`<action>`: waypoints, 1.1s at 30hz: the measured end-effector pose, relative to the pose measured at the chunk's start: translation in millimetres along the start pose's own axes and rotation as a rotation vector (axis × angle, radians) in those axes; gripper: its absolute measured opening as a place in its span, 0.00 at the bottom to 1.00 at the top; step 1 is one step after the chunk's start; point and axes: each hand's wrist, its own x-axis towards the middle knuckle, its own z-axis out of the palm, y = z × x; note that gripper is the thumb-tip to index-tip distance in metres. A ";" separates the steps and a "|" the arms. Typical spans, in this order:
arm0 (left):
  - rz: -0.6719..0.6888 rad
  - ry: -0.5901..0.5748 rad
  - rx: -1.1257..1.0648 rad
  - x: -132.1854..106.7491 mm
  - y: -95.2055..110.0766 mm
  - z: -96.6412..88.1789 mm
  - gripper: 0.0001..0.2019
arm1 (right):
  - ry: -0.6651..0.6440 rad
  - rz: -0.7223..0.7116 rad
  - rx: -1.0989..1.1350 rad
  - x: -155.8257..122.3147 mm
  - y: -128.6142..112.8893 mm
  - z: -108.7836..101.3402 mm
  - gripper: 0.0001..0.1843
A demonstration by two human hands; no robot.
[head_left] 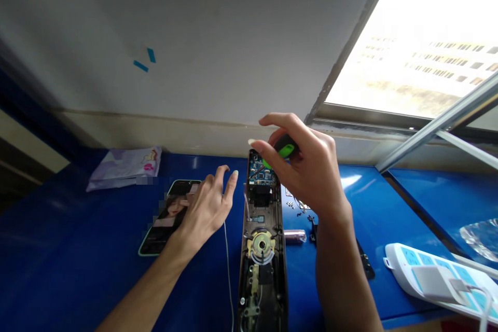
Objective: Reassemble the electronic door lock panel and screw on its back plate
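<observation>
Lock body [260,282] open, blue board [261,171] at 12 o'clock end (brass hub [261,244] mid). Your right hand [311,176]: fingers pinch green screwdriver [287,150]. Left hand [204,210]: fingers slack, empty, by phone [159,228] at 9 o'clock.

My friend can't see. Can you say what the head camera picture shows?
A person's right hand holds a green-and-black screwdriver over the blue circuit board of a long, dark, opened metal device lying on a blue table. The left hand is open at the edge of a green-cased phone.

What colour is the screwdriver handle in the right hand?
The screwdriver handle is bright green and black, seen best in the head view.
</observation>
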 end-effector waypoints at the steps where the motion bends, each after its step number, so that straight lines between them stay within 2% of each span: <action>1: 0.028 0.003 -0.018 0.8 2.8 0.3 0.28 | 0.004 -0.014 0.007 -0.1 0.8 0.1 0.10; 4: 0.132 0.006 -0.113 0.1 12.8 2.4 0.26 | 0.015 -0.031 0.020 -0.1 3.0 0.2 0.10; 8: 0.214 -0.060 -0.278 -6.7 21.2 7.9 0.22 | 0.003 -0.033 0.026 0.5 3.9 0.8 0.27; 14: 0.250 -0.056 -0.283 -14.1 22.6 14.1 0.23 | 0.000 -0.005 0.004 0.7 4.7 2.0 0.17; 19: 0.254 -0.045 -0.288 -13.7 23.4 14.2 0.23 | -0.019 -0.018 0.052 -0.3 3.2 0.1 0.30; 24: 0.258 -0.036 -0.280 -13.6 22.9 13.0 0.22 | -0.005 0.004 0.020 0.2 4.6 1.1 0.18; 29: 0.259 -0.037 -0.268 -13.7 21.2 13.4 0.22 | -0.036 0.022 0.056 0.5 3.9 -0.5 0.31; 33: 0.262 -0.033 -0.249 -13.6 21.5 14.1 0.23 | -0.032 0.051 0.025 0.7 4.9 -2.5 0.22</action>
